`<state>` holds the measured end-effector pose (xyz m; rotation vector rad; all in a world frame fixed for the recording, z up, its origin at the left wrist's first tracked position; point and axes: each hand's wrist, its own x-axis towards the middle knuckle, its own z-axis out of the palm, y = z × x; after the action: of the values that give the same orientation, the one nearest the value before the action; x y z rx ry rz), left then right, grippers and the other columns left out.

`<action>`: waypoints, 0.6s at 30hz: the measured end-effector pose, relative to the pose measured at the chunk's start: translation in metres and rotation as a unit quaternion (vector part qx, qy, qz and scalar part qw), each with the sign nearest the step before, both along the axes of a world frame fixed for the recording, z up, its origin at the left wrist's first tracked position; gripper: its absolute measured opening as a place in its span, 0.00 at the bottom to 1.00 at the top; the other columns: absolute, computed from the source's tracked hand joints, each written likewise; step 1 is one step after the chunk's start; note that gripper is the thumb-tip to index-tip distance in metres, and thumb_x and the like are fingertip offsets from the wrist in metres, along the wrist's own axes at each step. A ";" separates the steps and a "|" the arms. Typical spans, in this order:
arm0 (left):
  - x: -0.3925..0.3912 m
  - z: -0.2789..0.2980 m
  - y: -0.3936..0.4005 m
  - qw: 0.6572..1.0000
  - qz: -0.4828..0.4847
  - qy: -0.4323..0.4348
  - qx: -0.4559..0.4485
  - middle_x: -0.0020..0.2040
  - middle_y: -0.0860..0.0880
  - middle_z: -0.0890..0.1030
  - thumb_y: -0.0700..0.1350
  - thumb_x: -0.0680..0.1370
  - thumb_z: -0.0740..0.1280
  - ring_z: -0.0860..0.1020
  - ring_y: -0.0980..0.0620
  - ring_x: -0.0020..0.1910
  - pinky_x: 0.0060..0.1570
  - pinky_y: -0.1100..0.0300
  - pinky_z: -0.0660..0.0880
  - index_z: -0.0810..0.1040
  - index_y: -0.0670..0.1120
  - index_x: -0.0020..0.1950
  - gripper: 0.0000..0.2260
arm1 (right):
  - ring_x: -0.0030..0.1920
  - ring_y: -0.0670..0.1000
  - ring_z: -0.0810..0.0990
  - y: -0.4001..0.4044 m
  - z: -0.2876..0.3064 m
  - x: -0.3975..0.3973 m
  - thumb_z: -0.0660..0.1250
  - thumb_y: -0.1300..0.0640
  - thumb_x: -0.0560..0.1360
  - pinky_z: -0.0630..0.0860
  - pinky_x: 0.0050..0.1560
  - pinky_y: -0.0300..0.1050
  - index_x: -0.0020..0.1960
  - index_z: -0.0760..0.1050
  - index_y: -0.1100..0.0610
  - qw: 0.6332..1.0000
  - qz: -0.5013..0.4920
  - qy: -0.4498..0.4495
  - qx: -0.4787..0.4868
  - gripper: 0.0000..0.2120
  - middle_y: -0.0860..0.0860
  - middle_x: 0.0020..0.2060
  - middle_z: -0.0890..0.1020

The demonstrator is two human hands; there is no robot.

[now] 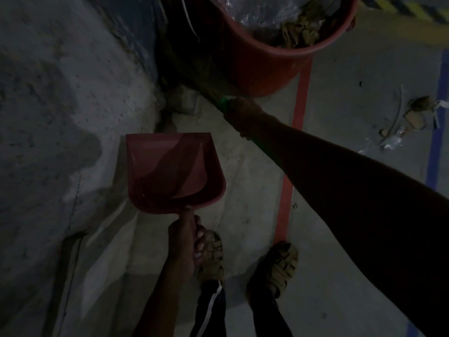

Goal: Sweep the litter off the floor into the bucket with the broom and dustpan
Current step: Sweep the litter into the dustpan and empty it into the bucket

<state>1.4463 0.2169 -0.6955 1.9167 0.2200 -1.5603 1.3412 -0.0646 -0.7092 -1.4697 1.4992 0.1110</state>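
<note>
The scene is dim. My left hand (187,242) grips the handle of a red dustpan (172,171), which is held low over the floor with its pan facing up and nothing visible in it. My right hand (245,115) is closed around the green handle of a broom (209,76); its bristles reach up and left into the dark gap beside the red bucket (264,62). The bucket stands at the top and holds clear plastic and brown leaves. Litter (410,117) lies on the floor at the right: dry leaves, a thin stick and bits of plastic.
A rough grey wall (60,105) fills the left side. A red floor line (291,166) runs from the bucket toward my feet (274,268) in sandals. A blue line (437,122) runs along the right. Some debris (179,103) lies in the corner under the broom.
</note>
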 end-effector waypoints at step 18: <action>-0.004 0.005 -0.001 1.000 0.016 -0.003 -0.001 0.26 0.49 0.68 0.58 0.83 0.61 0.63 0.53 0.17 0.21 0.68 0.59 0.73 0.46 0.39 0.19 | 0.29 0.50 0.69 0.185 0.009 -0.124 0.63 0.56 0.79 0.62 0.27 0.40 0.77 0.58 0.58 0.967 0.118 0.089 -0.207 0.29 0.55 0.44 0.75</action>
<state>1.4419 0.2162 -0.6909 1.9076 0.2449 -1.5329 1.2172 0.1202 -0.7006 -2.0193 1.5467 0.0768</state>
